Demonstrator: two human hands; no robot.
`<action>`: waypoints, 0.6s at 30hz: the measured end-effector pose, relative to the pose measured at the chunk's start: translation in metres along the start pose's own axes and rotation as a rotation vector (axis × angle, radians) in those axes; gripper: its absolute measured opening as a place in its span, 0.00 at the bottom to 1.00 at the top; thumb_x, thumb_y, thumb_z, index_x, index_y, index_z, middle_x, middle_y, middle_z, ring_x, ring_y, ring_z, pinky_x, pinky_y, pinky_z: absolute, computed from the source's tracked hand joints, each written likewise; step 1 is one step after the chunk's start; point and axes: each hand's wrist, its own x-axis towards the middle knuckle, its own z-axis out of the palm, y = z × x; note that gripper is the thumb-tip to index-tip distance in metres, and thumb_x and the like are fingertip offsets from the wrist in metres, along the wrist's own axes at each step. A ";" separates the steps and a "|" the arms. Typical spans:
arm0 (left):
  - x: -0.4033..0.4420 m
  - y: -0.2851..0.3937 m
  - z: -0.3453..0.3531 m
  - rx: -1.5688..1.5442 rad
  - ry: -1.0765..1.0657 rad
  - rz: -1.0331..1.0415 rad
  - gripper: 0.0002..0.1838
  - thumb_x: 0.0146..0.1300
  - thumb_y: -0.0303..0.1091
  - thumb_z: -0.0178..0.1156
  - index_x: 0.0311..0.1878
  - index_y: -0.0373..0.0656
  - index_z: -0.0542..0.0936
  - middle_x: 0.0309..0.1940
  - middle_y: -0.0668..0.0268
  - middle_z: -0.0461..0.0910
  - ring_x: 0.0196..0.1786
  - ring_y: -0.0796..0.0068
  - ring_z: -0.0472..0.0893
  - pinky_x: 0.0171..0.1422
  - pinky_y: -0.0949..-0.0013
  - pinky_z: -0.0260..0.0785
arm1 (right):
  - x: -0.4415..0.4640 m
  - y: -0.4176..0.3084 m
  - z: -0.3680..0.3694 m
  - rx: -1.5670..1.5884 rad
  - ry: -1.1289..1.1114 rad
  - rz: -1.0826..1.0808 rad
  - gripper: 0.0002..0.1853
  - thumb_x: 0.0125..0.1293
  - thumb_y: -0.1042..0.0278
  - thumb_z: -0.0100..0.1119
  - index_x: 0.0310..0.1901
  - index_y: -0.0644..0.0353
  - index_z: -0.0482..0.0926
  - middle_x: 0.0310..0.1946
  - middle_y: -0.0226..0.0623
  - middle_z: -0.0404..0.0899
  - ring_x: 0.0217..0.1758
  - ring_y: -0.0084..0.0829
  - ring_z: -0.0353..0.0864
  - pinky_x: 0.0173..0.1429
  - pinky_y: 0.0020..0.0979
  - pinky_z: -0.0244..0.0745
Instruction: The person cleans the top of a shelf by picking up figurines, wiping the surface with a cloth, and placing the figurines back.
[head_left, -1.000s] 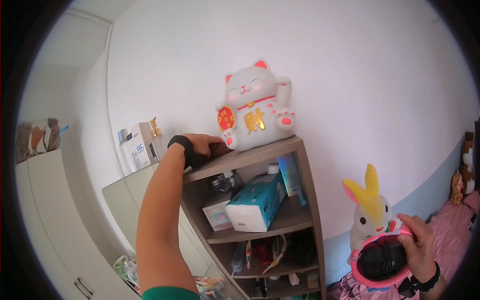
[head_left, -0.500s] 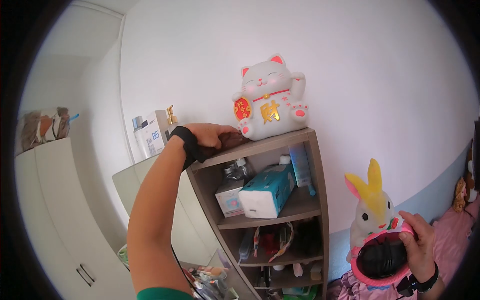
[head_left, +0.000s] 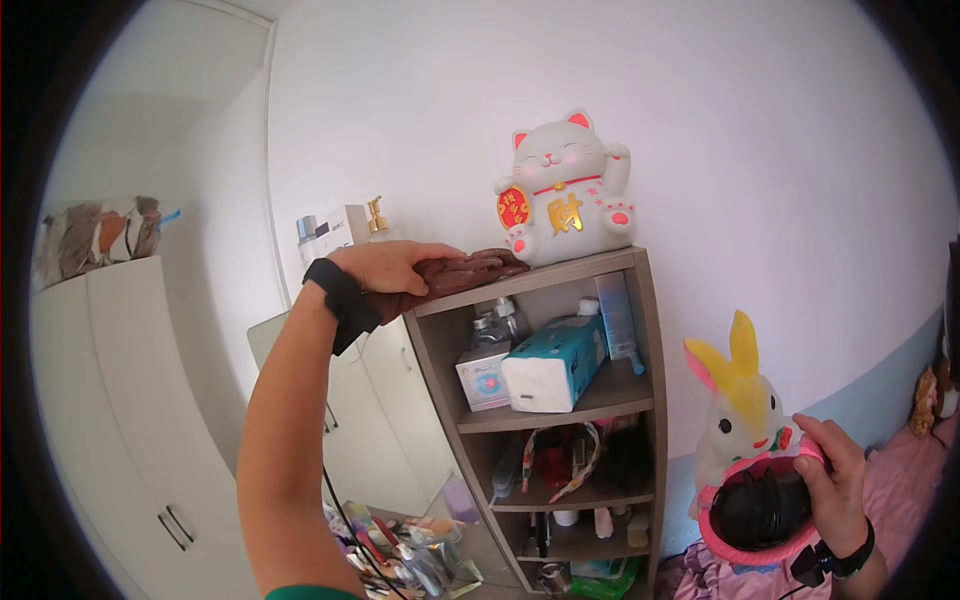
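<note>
Left hand (head_left: pixel 392 268): on top of the grey-brown wooden shelf unit (head_left: pixel 560 418), fingers bent over a soft, slightly shiny reddish-brown item (head_left: pixel 468 274). They're touching it; from here I can't tell if it's pinched. The item lies flat under the palm and runs out past the fingertips.

Just beyond those fingertips: white lucky-cat figurine (head_left: pixel 570 190) with pink ears and a gold character on its belly, upright, right by the item's far end. Behind the left wrist: white box (head_left: pixel 344 228) and a gold-topped pump bottle (head_left: pixel 377 215). Below the fingers, on the first shelf: teal-and-white tissue pack (head_left: pixel 558 362), with a small white carton (head_left: pixel 485 378) just beside it.

Right hand (head_left: pixel 836 485): closed on the pink rim of a white rabbit figure (head_left: pixel 735 440) with yellow ears, thumb at the opening, other fingers along the outside. The figure is upright, left of those fingers as I see it. Glossy black contents (head_left: pixel 760 510) sit inside the opening, next to the thumb. Pink bedding (head_left: pixel 905 490) beyond that hand.
</note>
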 end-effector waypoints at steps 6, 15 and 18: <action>-0.039 -0.024 -0.008 -0.259 0.025 0.103 0.33 0.54 0.20 0.52 0.67 0.43 0.65 0.59 0.62 0.71 0.60 0.71 0.70 0.63 0.69 0.64 | -0.004 -0.007 0.006 0.048 -0.007 -0.003 0.18 0.56 0.75 0.57 0.49 0.69 0.76 0.25 0.38 0.66 0.29 0.30 0.67 0.36 0.29 0.63; -0.079 -0.062 -0.002 -0.694 0.130 0.222 0.33 0.55 0.20 0.53 0.67 0.40 0.64 0.60 0.61 0.71 0.61 0.70 0.71 0.67 0.69 0.62 | -0.009 -0.025 0.017 0.085 -0.011 -0.033 0.20 0.51 0.79 0.55 0.49 0.69 0.76 0.26 0.38 0.67 0.30 0.30 0.67 0.37 0.28 0.63; -0.085 -0.068 0.004 -0.819 0.174 0.244 0.35 0.54 0.24 0.54 0.69 0.41 0.62 0.61 0.59 0.69 0.61 0.65 0.71 0.66 0.64 0.64 | -0.011 -0.029 0.021 0.103 -0.015 -0.033 0.20 0.51 0.80 0.55 0.50 0.69 0.76 0.26 0.38 0.66 0.30 0.30 0.67 0.37 0.28 0.63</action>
